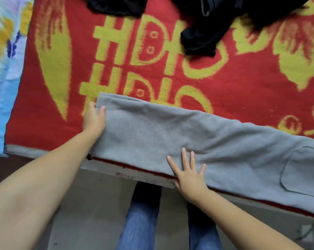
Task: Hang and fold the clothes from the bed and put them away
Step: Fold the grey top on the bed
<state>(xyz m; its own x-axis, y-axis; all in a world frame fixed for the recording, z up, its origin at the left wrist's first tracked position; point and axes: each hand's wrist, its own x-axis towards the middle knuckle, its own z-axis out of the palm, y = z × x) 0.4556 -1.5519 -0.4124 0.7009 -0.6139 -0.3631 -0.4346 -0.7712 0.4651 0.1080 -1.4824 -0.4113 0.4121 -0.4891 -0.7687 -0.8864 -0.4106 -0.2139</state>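
Note:
A pair of grey trousers (197,139) lies flat along the near edge of the bed, legs stacked, with a back pocket showing at the right. My left hand (94,118) holds the left end of the grey cloth, thumb on top and fingers at the edge. My right hand (188,172) presses flat on the trousers near the bed's edge, fingers spread and straight. Black clothes (206,31) lie crumpled at the far side of the bed.
The bed is covered by a red blanket (242,91) with yellow patterns. A pale floral pillow or quilt (2,69) lies at the left. My legs in blue jeans (140,222) stand on the grey floor below the bed's edge.

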